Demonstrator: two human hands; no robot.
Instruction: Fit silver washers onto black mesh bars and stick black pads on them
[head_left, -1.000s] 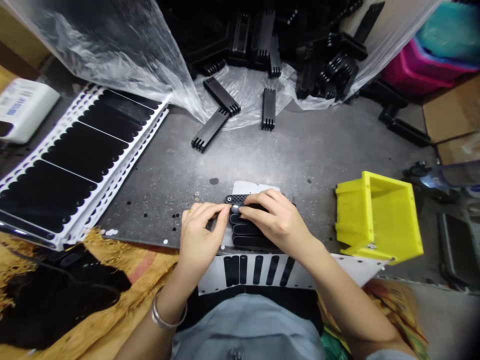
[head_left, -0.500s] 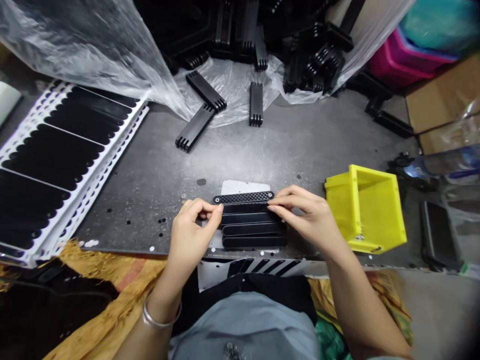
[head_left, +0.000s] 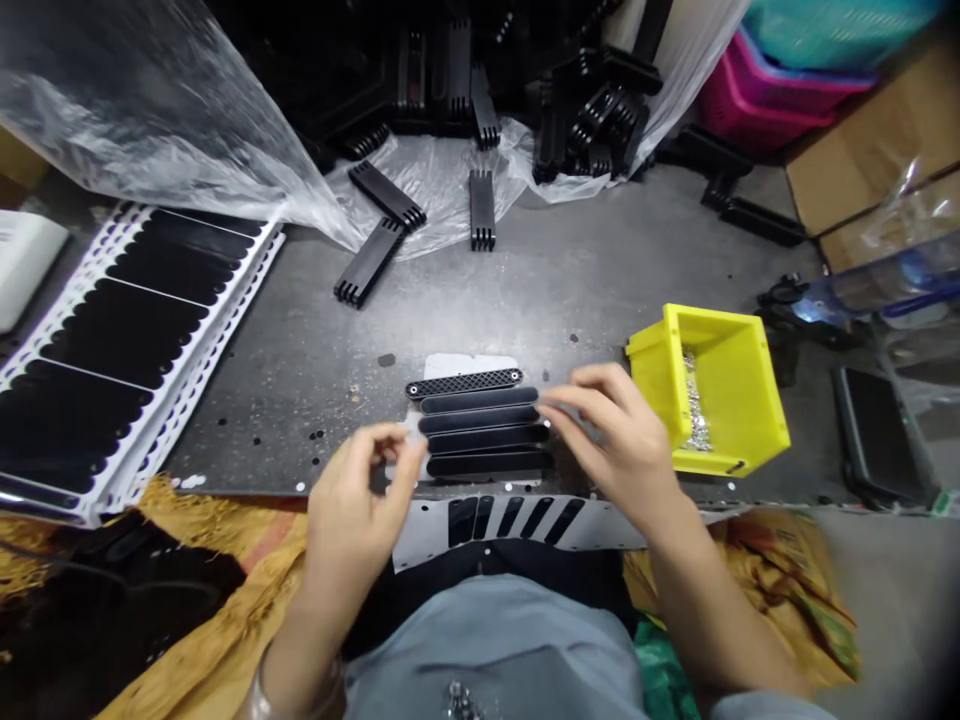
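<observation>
Several black strips with rounded ends lie in a stacked row before me, the front ones smooth, such as the top smooth strip. Behind them is a black strip with a cross-hatched face and a small metal-ringed hole at each end. My left hand hovers just off the strips' left ends, thumb and forefinger parted, holding nothing. At the right ends is my right hand, its fingertips very close to the top smooth strip; the fingers are apart and nothing shows between them.
To the right stands a yellow bin with small metal pieces inside. White sheets with black strips lie left. Slotted black bars rest by plastic film at the back. A dark phone-like object sits far right.
Both hands have let go of the top smooth strip, the left drawing back left and towards me. That strip now lies fully visible. The whole view has shifted a little.
</observation>
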